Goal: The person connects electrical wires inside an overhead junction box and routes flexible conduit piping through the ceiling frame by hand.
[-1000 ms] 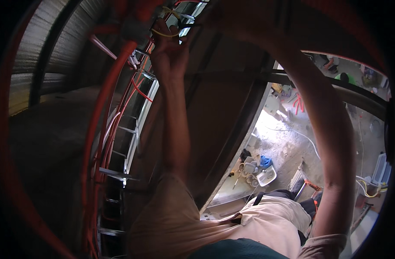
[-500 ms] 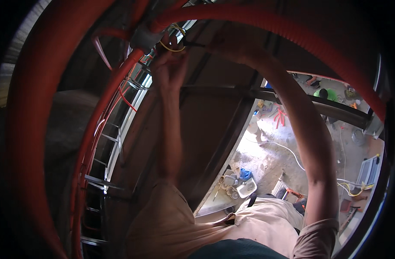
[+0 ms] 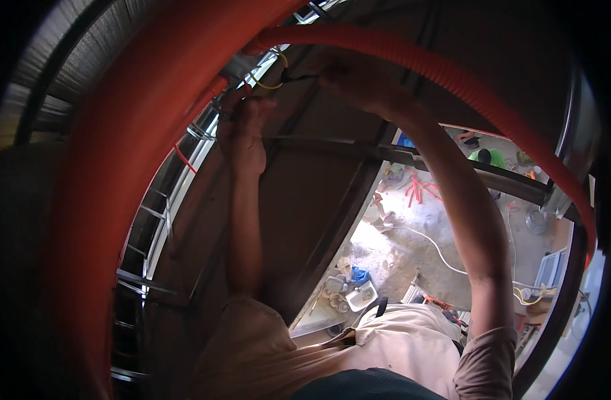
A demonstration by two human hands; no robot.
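Observation:
Both my arms reach up into a dark ceiling space. My right hand (image 3: 359, 83) is closed at the end of a short black strip (image 3: 297, 78) that looks like tape; deep shadow hides part of its fingers. The strip runs to a loop of yellow wire (image 3: 269, 87), which hangs below a grey fitting (image 3: 237, 69) at the end of the red corrugated conduit (image 3: 385, 43). Just under this loop is my left hand (image 3: 245, 133), palm side showing. Its fingertips are smeared by motion, beside a thin red wire (image 3: 247, 83).
A thick red pipe (image 3: 85, 200) curves down the left, next to a metal wire tray (image 3: 155, 213). A dark metal beam (image 3: 492, 167) crosses under my right arm. Far below, the floor holds red pipe pieces (image 3: 420, 190), a white basin (image 3: 361, 297), a white cable (image 3: 432, 243) and a person in green (image 3: 492, 159).
My left hand has dropped slightly and shifted left, away from the yellow wire loop. My right hand stays by the black strip. The whole view has shifted a little.

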